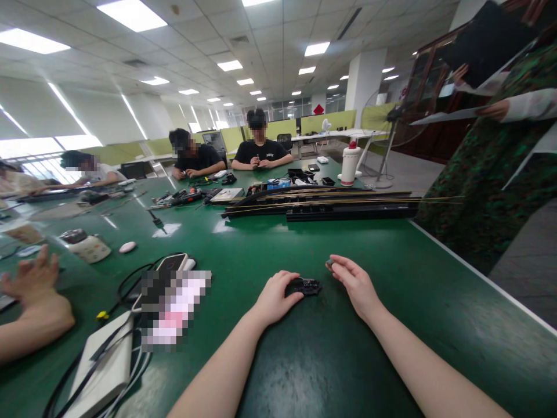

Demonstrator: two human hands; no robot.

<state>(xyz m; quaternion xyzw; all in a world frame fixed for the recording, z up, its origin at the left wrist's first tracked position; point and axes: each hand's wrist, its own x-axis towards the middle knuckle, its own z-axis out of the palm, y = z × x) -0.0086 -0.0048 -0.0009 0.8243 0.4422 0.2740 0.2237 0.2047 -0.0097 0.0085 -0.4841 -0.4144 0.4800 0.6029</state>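
Note:
My left hand (278, 297) rests on the green table with thumb and fingers closed round one end of a small black mechanical part (308, 286). The part lies low on the tabletop, and its free end points right, with fine uneven detail along its top. To its right and slightly apart, my right hand (353, 283) is raised a little. Its thumb and fingertips pinch a tiny greyish-brown piece (329, 265), too small to name.
Long black rails (352, 213) with thin brass-coloured rods lie across the table ahead. At left are a white box (102, 366), cables, a phone-like device (172, 264) and a co-worker's hand (35, 278). A white bottle (350, 164) stands beyond. A person holding papers stands at right.

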